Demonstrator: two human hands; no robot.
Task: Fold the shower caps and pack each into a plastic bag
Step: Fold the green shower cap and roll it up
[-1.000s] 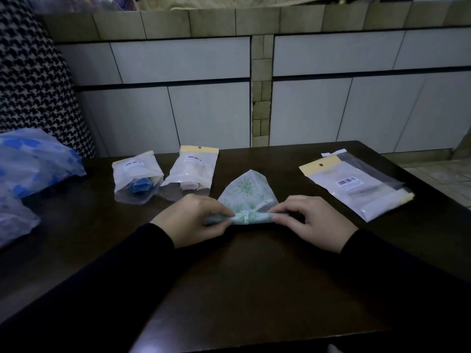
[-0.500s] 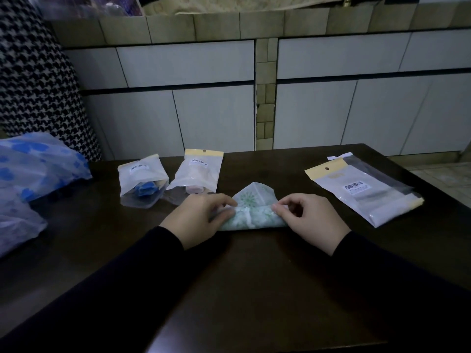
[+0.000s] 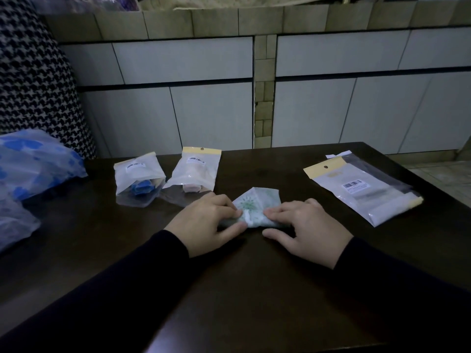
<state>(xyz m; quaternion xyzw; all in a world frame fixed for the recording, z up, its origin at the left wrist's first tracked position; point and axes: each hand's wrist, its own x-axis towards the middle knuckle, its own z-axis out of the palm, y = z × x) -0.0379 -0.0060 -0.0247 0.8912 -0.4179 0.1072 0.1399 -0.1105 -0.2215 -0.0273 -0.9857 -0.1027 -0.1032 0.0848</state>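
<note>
While the green-patterned shower cap (image 3: 256, 208) lies as a small folded bundle near the middle of the desk (image 3: 242, 289), both hands work on it from opposite ends. The left hand (image 3: 204, 222) holds the bundle's left end, its fingers (image 3: 230, 211) curled over the top and the thumb lying along the near edge, so the cap is pinched between them. The right hand (image 3: 305, 225) has its fingers (image 3: 274, 212) pressed down on the right end, bent at the knuckles, while the thumb rests flat on the desk just in front of the bundle; whether it grips the material or only pins it I cannot tell. The bundle's long axis runs left to right, parallel to the near edge, with a loose flap pointing toward the far edge. The stack of empty plastic bags (image 3: 362, 186) lies toward the right edge, nearer the right hand, so that hand seems the likelier one to fetch a bag. Two already packed bags (image 3: 165, 174) sit side by side toward the far edge, left of the hands.
</note>
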